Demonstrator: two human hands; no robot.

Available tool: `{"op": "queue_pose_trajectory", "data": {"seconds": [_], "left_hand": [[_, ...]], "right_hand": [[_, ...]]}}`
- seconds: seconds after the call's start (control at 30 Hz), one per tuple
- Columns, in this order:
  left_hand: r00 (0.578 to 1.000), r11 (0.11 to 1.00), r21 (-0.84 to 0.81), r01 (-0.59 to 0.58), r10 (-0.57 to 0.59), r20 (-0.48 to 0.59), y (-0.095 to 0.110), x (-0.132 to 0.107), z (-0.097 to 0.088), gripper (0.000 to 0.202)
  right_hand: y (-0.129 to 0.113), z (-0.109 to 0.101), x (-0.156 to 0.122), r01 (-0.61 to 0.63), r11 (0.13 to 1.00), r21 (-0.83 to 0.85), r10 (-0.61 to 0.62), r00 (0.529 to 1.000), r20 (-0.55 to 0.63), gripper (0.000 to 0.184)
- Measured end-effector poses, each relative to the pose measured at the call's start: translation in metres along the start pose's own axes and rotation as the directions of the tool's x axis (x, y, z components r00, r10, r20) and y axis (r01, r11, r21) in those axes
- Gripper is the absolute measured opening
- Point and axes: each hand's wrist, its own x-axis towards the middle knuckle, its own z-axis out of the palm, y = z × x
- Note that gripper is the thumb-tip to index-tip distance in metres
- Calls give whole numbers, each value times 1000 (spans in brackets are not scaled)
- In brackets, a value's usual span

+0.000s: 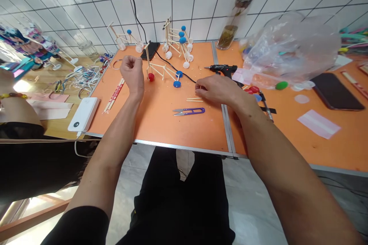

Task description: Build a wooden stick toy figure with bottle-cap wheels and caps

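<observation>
Black sleeve (80, 224) and trousers (184, 206) nearest camera. Left hand (132, 74) clenched, just left of stick frame (164, 68); cannot tell whether anything thin sits in fist. Frame stands between hands on orange table (161, 130), nearer left hand, long axis slanting from beside fist rightward and toward person; red cap (151, 77) near left end, blue caps (177, 84) at right. Right hand (217, 89) bent, fingers bunched; cannot tell if grasping. Short sticks (194, 100) lie just person-side of its fingertips, running left-right; purple snips (188, 112) nearer person.
</observation>
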Motion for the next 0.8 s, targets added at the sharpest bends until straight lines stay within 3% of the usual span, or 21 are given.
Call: {"op": "queue_pose_trajectory", "data": {"seconds": [0.13,0.33,0.6,0.8], "left_hand": [[984,994,81,72,-84,156,-5,-3,0,56],[919,992,94,86,-116,378,-20,-5,3,56],[911,990,112,89,-126,393,-32,1,7,25],[920,994,67,85,-104,379,-26,2,4,18]], "right_hand": [[-1,1,0,-3,1000,-13,3,1000,-10,25],[0,4,2,22,1000,-12,-22,1000,-21,28],[-1,7,2,21,999,-30,-22,999,-26,34],[-3,9,1,-17,999,-33,14,997,-82,31]]}}
